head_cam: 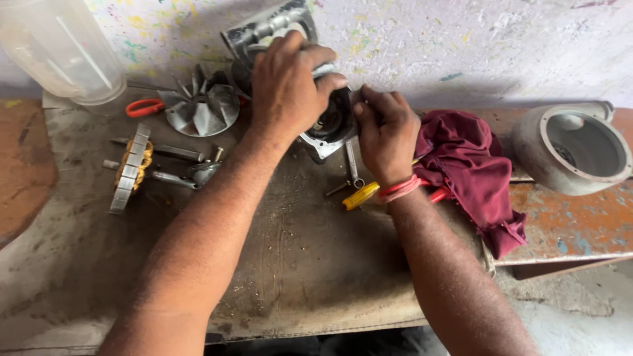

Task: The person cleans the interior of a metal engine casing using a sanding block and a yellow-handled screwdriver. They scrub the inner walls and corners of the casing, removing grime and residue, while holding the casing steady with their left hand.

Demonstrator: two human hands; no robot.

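Currently mid-disassembly: left hand (287, 82) fingers clasp the motor housing (330, 125) at upper centre of the worktop (310, 257); right hand (386, 135) fingers pinch its rim. Fan impeller (198, 105), stator (130, 168) already lie separate, left.

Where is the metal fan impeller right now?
In the head view, the metal fan impeller lies upper left on the workbench, beside the left hand.

We see our left hand (285, 86) covering most of the metal housing (330, 125) | clear jug (62, 49) cut off at top-left edge | maroon cloth (471, 161) hiding tool ends near the bench's right edge
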